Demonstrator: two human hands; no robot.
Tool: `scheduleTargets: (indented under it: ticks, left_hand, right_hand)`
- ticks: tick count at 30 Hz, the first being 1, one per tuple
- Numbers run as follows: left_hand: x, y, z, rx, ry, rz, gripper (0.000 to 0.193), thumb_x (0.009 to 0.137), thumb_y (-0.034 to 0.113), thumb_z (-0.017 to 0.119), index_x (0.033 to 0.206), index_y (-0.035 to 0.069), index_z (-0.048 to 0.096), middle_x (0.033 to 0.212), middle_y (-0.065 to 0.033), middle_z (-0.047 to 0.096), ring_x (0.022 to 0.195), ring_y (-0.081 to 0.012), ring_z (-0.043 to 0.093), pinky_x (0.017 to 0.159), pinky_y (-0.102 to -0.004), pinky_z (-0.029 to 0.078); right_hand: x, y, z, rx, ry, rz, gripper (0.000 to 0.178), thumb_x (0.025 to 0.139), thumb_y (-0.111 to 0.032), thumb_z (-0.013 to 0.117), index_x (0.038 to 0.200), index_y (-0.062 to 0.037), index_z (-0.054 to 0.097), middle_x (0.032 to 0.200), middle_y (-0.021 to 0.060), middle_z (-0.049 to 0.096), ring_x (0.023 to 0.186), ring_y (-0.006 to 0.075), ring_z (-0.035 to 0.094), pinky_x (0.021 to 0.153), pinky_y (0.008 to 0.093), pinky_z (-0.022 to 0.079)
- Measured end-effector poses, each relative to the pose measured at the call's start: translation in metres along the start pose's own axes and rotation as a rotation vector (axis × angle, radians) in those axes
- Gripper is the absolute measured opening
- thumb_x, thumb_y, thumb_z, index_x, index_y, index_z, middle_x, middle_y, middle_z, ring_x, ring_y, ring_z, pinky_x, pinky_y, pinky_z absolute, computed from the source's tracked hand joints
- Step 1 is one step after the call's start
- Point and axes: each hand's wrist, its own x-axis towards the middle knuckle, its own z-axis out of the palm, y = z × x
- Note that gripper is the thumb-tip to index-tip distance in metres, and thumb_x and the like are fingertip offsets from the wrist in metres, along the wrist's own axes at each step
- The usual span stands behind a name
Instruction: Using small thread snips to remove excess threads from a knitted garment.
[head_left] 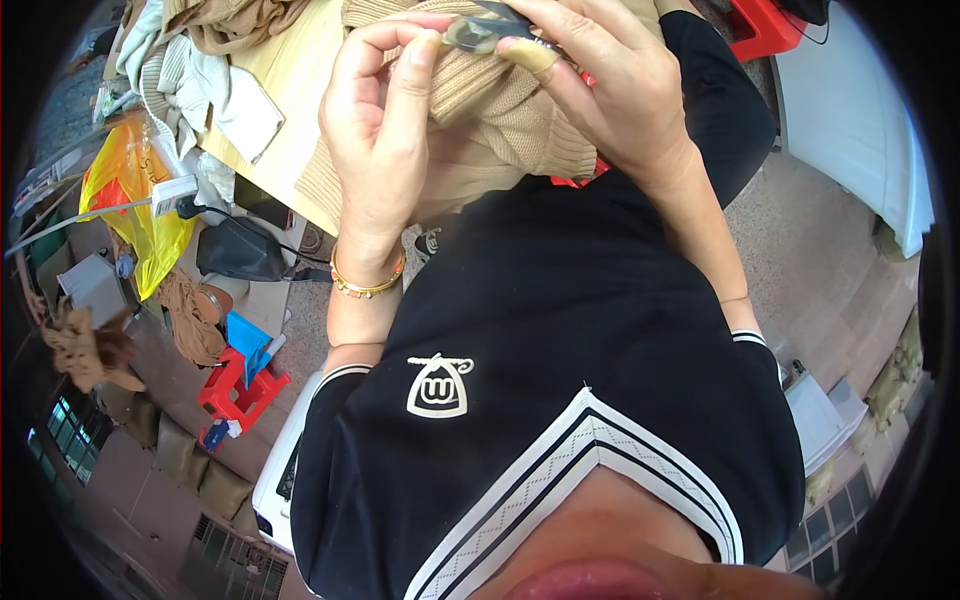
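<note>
In front of me lies a beige ribbed knit garment (515,120) in folds. My left hand (385,130) is closed, its thumb and index finger pinching the edge of a round grey-brown button (470,36) over the knit. A band of yellow covering wraps the thumb of my right hand (620,90). That hand is closed around a small dark tool (505,22) that looks like thread snips, its tip beside the button. The top of the tool is partly cut off by the picture's upper edge.
Beneath the garment is a pale wooden table (275,75), with white knit pieces (190,85) at its left. A yellow plastic bag (150,200) hangs left, near a white power plug (175,195). A red stool (240,390) stands lower left; a white-blue surface (850,110) is at right.
</note>
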Motion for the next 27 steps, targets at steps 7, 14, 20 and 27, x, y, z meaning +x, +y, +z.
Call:
scheduleTargets:
  ticks: [7, 14, 20, 27]
  left_hand:
    - [0.005, -0.007, -0.007, 0.013, 0.083, -0.025, 0.017, 0.102, 0.010, 0.053, 0.110, -0.003, 0.061, 0.115, -0.0129, 0.067, 0.104, -0.0130, 0.062, 0.096, -0.0265, 0.046]
    - [0.005, -0.001, 0.001, -0.035, 0.053, -0.028, 0.017, 0.102, 0.010, 0.052, 0.109, -0.003, 0.060, 0.116, -0.0143, 0.067, 0.108, -0.0148, 0.061, 0.099, -0.0286, 0.045]
    - [0.009, 0.001, 0.000, -0.053, -0.017, -0.026, 0.009, 0.100, 0.006, 0.054, 0.104, -0.001, 0.058, 0.116, -0.0110, 0.064, 0.106, -0.0127, 0.058, 0.097, -0.0280, 0.045]
    - [0.010, 0.001, -0.006, -0.035, -0.054, 0.012, 0.008, 0.101, 0.006, 0.053, 0.104, -0.001, 0.056, 0.118, -0.0122, 0.063, 0.108, -0.0145, 0.057, 0.099, -0.0297, 0.044]
  right_hand:
    - [0.003, -0.042, -0.035, -0.259, -0.467, 0.263, 0.041, 0.076, -0.020, 0.079, 0.116, -0.0151, 0.069, 0.087, 0.0001, 0.063, 0.069, 0.0155, 0.064, 0.054, 0.0283, 0.052]
    - [0.000, -0.039, -0.028, -0.282, -0.458, 0.308, 0.041, 0.075, -0.014, 0.076, 0.115, -0.0143, 0.069, 0.085, 0.0000, 0.061, 0.069, 0.0166, 0.064, 0.054, 0.0288, 0.052]
    - [0.004, -0.032, -0.027, -0.179, -0.465, 0.417, 0.035, 0.078, -0.012, 0.073, 0.114, -0.0106, 0.068, 0.086, 0.0045, 0.061, 0.071, 0.0224, 0.064, 0.059, 0.0334, 0.053]
    - [0.016, -0.029, -0.027, -0.008, -0.446, 0.517, 0.028, 0.084, -0.012, 0.071, 0.111, -0.0051, 0.068, 0.088, 0.0096, 0.064, 0.076, 0.0267, 0.065, 0.064, 0.0348, 0.052]
